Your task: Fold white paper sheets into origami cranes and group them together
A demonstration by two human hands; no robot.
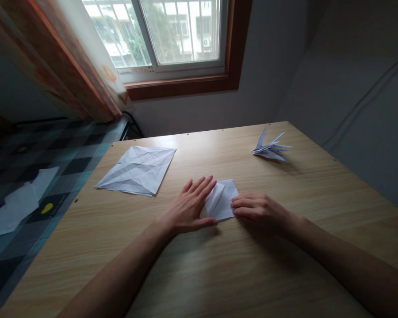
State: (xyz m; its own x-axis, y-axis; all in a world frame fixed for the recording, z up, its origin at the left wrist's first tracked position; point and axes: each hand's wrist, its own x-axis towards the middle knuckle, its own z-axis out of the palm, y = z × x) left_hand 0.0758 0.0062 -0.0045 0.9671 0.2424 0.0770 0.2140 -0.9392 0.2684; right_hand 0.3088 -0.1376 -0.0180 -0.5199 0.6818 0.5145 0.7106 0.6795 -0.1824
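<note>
Forearms (119,274) cross the desk (199,282) to the folded paper (226,203). Left hand (189,207) rests on its left side, grip apart; right hand (260,210) touches its right edge, but whether it pinches, I cannot tell. Creasing seems underway, calling next for steady pressure.

Your light comes from the white-framed sliding glass window (182,33), the view through it partly washed out. It lays a pale glare on the far part of your light wood-grain tabletop (205,152), while the plain grey wall (348,75) at right and the dark checked cloth (76,148) at left look dim. Soft shadows lie beneath your bare right hand (255,207). Wide-angle distortion stretches your bare forearms (126,265) toward the lower edge.
</note>
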